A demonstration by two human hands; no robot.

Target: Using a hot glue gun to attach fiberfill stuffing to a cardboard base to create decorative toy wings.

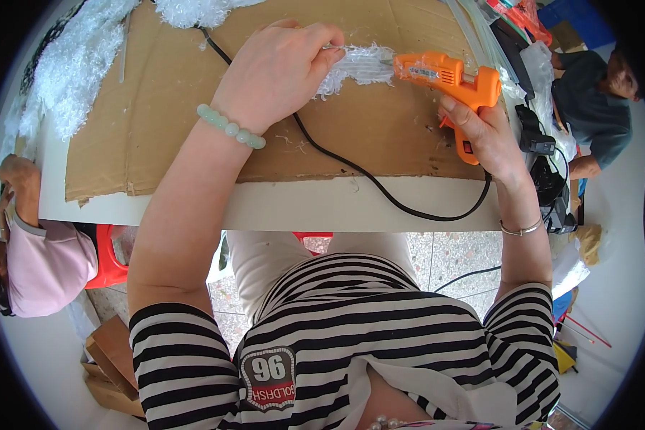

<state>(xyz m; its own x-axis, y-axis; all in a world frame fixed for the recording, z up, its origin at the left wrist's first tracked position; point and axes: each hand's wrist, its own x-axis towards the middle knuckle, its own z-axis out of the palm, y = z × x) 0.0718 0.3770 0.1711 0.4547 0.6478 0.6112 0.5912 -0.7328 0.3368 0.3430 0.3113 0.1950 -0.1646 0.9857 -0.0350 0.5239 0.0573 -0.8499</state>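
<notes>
An orange hot glue gun point(444, 72) is gripped in my right hand point(491, 136), its nozzle pointing left. The tip meets the right end of a small strip of white fringed material point(365, 64). At that strip's left end, the thumb and forefinger of my left hand point(283, 68) are pinched together. Something thin shows between those fingertips, but I cannot make out whether it is part of the strip. The strip lies over a sheet of brown cardboard point(179, 129). From the gun's handle a black cord point(380, 186) loops left across the cardboard and passes behind my left hand.
Heaps of white fringe point(75, 72) lie at the far left and along the back. Black adapters and cables point(545, 158) crowd the table's right edge. One person point(50, 265) sits at the left by a red stool point(111, 258); another person point(595, 107) is at the right.
</notes>
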